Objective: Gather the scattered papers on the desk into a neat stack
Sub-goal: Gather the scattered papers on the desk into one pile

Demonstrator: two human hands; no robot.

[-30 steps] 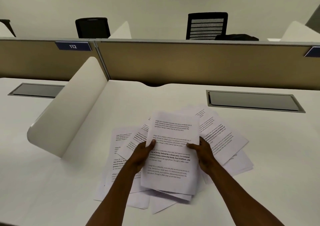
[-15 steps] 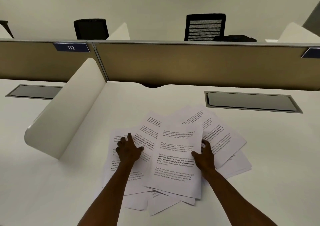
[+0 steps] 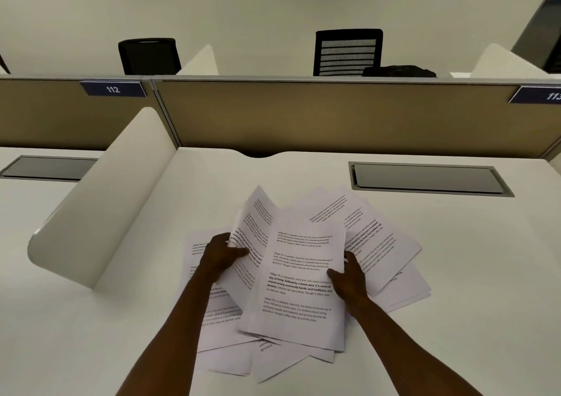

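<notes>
Several printed white papers point(image 3: 391, 243) lie fanned and overlapping on the white desk point(image 3: 455, 274). My left hand point(image 3: 221, 254) grips the left edge of a sheet point(image 3: 252, 231) that stands tilted up off the pile. My right hand point(image 3: 349, 277) holds the right edge of the top sheet point(image 3: 300, 283), which lies over the middle of the pile. More sheets stick out beneath at the near side point(image 3: 273, 362) and to the left point(image 3: 197, 250).
A curved white divider point(image 3: 100, 213) rises along the desk's left side. A tan partition point(image 3: 334, 116) closes the back. A grey cable hatch point(image 3: 428, 178) sits in the desk at back right. Two black chairs point(image 3: 347, 52) stand beyond.
My left hand, flat on the left sheets half a second ago, now grips a sheet and has lifted its edge upward. My right hand stays on the top sheet's right edge.
</notes>
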